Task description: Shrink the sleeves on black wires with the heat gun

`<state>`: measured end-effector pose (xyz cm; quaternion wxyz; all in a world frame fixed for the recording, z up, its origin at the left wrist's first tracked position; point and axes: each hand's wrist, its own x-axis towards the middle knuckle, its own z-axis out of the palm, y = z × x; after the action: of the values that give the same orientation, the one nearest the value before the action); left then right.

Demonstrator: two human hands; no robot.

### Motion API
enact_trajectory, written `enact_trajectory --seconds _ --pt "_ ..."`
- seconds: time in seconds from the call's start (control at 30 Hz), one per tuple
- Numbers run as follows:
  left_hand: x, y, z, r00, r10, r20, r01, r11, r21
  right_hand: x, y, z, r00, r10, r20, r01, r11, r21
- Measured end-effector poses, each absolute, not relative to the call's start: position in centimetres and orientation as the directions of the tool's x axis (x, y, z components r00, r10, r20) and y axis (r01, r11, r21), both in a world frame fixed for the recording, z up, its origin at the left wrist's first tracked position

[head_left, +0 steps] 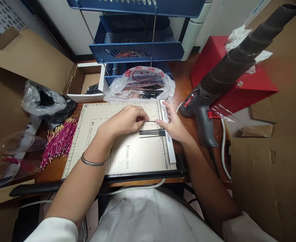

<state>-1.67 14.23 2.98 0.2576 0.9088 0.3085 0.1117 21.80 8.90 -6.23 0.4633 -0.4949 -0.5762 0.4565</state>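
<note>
My left hand rests on the beige paper cutter board, its fingers pinched on one thin black tube. My right hand lies on the cutter's white ruler strip at the right edge, fingertips touching the tube's right end. Just below the hands, a small row of black tubes lies side by side on the board, with their right ends against the ruler. A silver bangle circles my left wrist.
A heat gun lies right of the board in front of a red box. A plastic bag of black tubes and a blue tray rack stand behind. Pink wires, plastic cups and cardboard boxes sit left.
</note>
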Motion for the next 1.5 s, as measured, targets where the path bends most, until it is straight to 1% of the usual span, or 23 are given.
enact_trajectory --seconds 0.07,0.23,0.33,0.53,0.7,0.93,1.17,1.5 --pt "-1.8 14.3 2.9 0.78 0.624 0.044 0.498 -0.663 0.559 21.7 8.9 -6.3 -0.07 0.994 0.079 0.14 0.089 -0.986" --pt "-2.4 14.6 2.8 0.719 0.694 0.038 0.486 -0.541 0.686 21.6 8.9 -6.4 -0.059 0.994 0.093 0.132 0.1 -0.986" --pt "-2.6 14.6 2.6 0.685 0.728 0.028 0.499 -0.496 0.71 21.6 9.0 -6.3 -0.061 0.994 0.095 0.121 0.101 -0.987" --pt "-1.6 14.2 2.3 0.71 0.701 0.072 0.483 -0.558 0.675 21.6 9.1 -6.1 -0.055 0.995 0.081 0.091 0.085 -0.992" --pt "-0.6 13.9 1.8 0.732 0.675 0.097 0.487 -0.616 0.619 21.6 9.0 -6.2 -0.035 0.994 0.102 0.107 0.105 -0.989" --pt "0.1 14.0 1.3 0.734 0.673 0.095 0.516 -0.643 0.567 21.7 9.0 -5.6 -0.087 0.992 0.089 0.088 0.097 -0.991" --pt "0.2 13.8 1.3 0.721 0.686 0.097 0.528 -0.635 0.564 21.6 8.9 -5.8 -0.073 0.993 0.097 0.119 0.105 -0.987" --pt "0.3 13.6 1.4 0.702 0.707 0.079 0.553 -0.612 0.565 21.6 8.8 -5.6 -0.084 0.988 0.131 0.103 0.139 -0.985"
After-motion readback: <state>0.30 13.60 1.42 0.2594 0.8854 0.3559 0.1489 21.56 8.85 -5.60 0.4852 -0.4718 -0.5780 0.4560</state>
